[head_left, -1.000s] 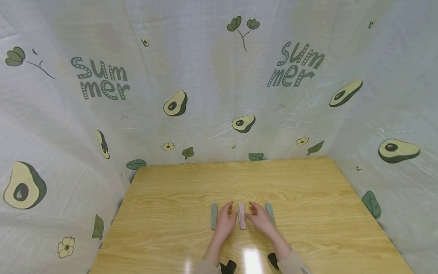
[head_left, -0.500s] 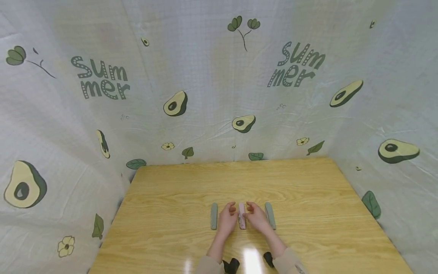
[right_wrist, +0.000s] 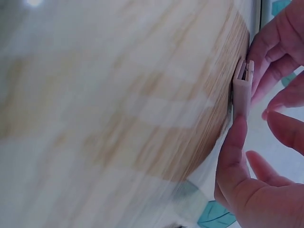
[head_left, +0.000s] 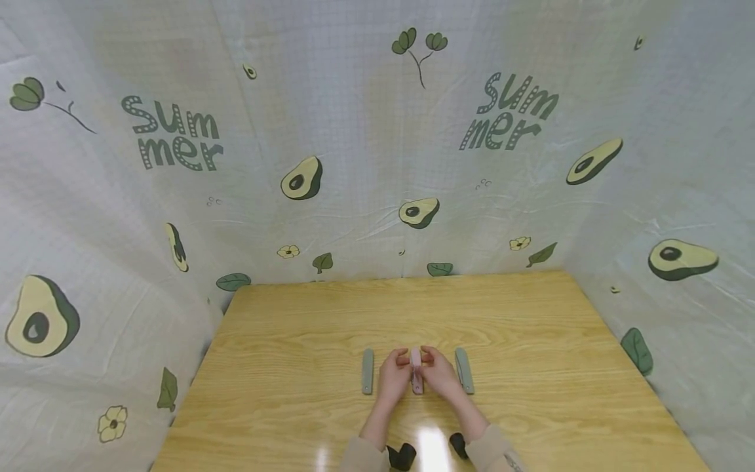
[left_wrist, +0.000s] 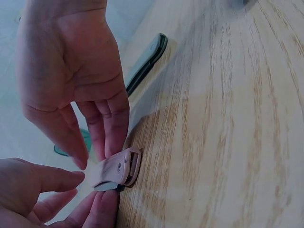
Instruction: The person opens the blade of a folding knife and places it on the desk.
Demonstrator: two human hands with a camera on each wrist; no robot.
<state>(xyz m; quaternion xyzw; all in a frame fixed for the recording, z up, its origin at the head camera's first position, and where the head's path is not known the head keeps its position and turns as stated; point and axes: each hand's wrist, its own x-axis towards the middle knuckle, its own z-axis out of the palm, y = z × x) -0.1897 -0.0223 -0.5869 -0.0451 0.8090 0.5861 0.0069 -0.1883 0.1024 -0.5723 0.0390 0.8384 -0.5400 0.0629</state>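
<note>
Work on the pink knife [head_left: 415, 358] looks barely begun: it lies, apparently folded, on the worktop [head_left: 295, 341] in the lower middle of the head view, not lifted. A green knife [head_left: 367, 372] to its left and another green knife [head_left: 464, 370] to its right lie untouched, so only the middle one seems in hand. Both forearms reach up from the bottom edge, slanting inward; the left hand [head_left: 394, 378] and right hand [head_left: 440, 375] flank it, fingers loosely extended, fingertips at its sides, neither hand closed around it
</note>
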